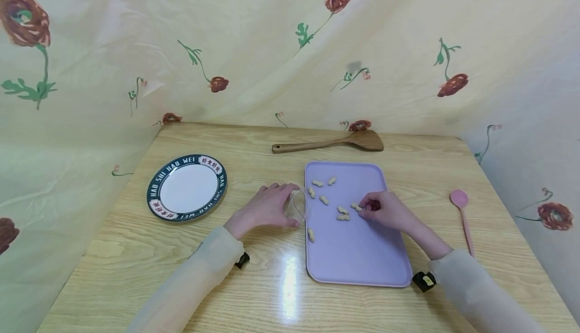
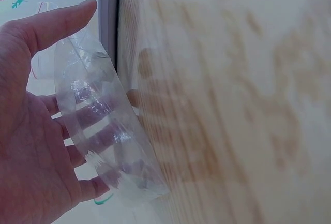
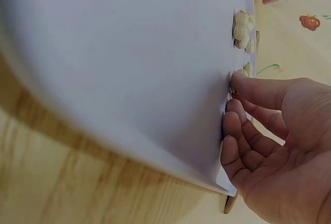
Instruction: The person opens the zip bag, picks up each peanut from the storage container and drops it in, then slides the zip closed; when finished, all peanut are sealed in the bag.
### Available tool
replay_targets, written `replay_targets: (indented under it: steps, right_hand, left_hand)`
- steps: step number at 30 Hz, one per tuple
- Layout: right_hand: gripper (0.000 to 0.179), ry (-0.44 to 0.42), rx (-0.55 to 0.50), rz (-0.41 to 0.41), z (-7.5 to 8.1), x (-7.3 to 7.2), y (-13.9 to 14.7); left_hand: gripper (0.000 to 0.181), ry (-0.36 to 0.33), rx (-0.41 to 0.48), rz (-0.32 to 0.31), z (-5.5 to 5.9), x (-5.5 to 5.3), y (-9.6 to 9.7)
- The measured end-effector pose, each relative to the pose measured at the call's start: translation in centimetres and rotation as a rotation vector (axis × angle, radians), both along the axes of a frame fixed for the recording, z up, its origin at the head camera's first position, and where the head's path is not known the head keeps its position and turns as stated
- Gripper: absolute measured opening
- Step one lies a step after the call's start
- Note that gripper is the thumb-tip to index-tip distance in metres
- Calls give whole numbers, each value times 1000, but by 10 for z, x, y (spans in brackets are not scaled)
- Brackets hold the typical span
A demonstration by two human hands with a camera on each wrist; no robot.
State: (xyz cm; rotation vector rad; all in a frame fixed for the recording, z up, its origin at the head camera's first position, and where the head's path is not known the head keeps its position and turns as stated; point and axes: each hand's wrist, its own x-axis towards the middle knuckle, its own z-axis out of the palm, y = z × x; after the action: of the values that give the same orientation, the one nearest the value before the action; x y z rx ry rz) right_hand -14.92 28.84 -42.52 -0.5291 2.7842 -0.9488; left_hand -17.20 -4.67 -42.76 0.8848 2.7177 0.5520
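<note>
Peanut [image 1: 355,206] seemingly pinched in right grip [image 1: 384,210], over purple tray [image 1: 355,257]; left grip [image 1: 268,206] curls widely round clear bag [image 1: 296,206] beside tray's edge.

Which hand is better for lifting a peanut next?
Probably the right hand: its thumb and fingertips are right at a peanut on the tray. The left hand is busy holding the clear bag by the tray's left edge.

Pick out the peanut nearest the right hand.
The rightmost visible peanut on the purple tray, right at the right hand; in the head view, all others lie farther left.
</note>
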Motion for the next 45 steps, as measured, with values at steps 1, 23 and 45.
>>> replay_targets:
  steps: [1,23,45]
  right_hand:
    - [7,0,-1,-1,1,0,0]
    - [5,60,7,64,24,-16,-31]
    - [5,17,-4,206,29,-20,-103]
  left_hand:
    - [88,1,1,1,0,0,0]
    - [89,12,-9,-9,-2,-1,1]
    - [88,17,1,-12,1,-1,2]
